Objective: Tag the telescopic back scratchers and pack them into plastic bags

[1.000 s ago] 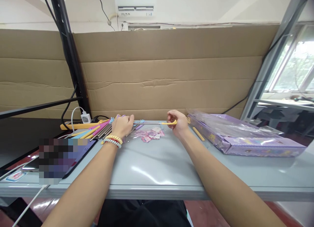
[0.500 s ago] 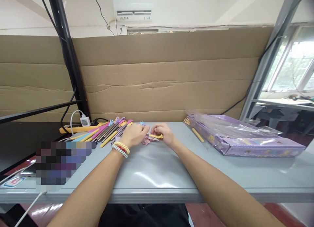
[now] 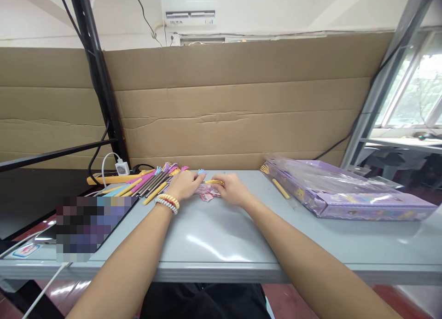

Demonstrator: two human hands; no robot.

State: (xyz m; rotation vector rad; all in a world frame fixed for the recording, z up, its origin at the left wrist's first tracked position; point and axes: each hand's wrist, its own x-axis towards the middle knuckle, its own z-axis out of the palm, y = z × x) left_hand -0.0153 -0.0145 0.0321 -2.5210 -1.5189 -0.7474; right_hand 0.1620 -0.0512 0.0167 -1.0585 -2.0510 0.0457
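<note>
My right hand (image 3: pixel 232 188) is closed on a small yellow back scratcher (image 3: pixel 214 182), its thumb and fingers pinching it; part of it is hidden. Close beside it on the left, my left hand (image 3: pixel 183 185) has its fingers curled downward, and what they grip is hidden. Between and below the hands lie crumpled pink and clear pieces of packaging (image 3: pixel 207 196). Left of my left hand is a pile of back scratchers (image 3: pixel 152 183) with yellow, pink, blue and purple handles, grey rods and small hand-shaped heads.
Another yellow back scratcher (image 3: pixel 280 188) lies against a purple box (image 3: pixel 366 208) covered with clear plastic at the right. A blurred-out flat object (image 3: pixel 93 227) lies at the left front. Behind it stands a white charger (image 3: pixel 122 167) with a cable. Cardboard (image 3: pixel 241 102) walls the back.
My right hand has turned and drawn slightly back from the packaging, and the yellow back scratcher in it has tilted and risen. My left hand has shifted a little left. The camera view moved slightly.
</note>
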